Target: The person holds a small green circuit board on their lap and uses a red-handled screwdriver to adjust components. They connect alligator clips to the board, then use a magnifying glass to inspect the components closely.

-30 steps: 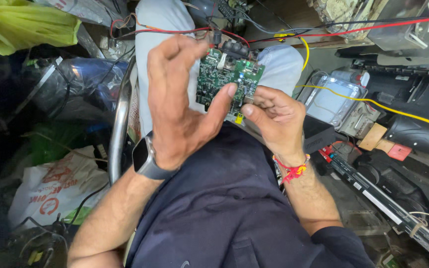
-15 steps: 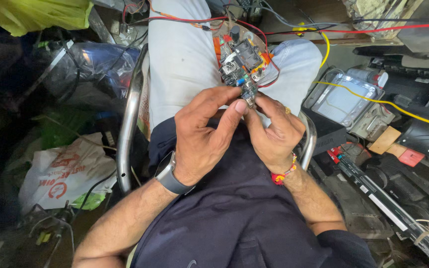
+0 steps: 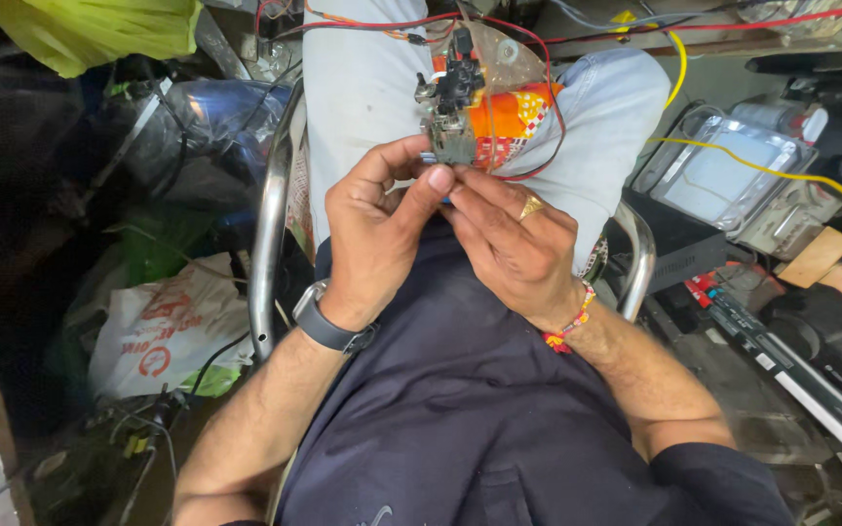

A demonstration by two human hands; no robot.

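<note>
Circuit board [image 3: 453,107] is held edge-on over the lap, pinched at its near end by left hand [image 3: 374,234] and right hand [image 3: 507,239], fingers closed on it, red wires [image 3: 538,73] looped just right.

Both hands pinch a small circuit board

Left hand [image 3: 377,229] and right hand [image 3: 509,244] meet at the circuit board [image 3: 452,117], red wire [image 3: 538,146] looping just beyond.

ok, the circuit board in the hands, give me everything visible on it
The circuit board is small and seen nearly edge-on, so its face is mostly hidden. Dark components stand up from it, with a greenish-grey lower edge. The left hand and right hand pinch that lower edge between fingertips, holding it upright over the lap. Red wires loop around it; an orange patterned packet sits just behind. Solder detail is too small to tell.
</note>
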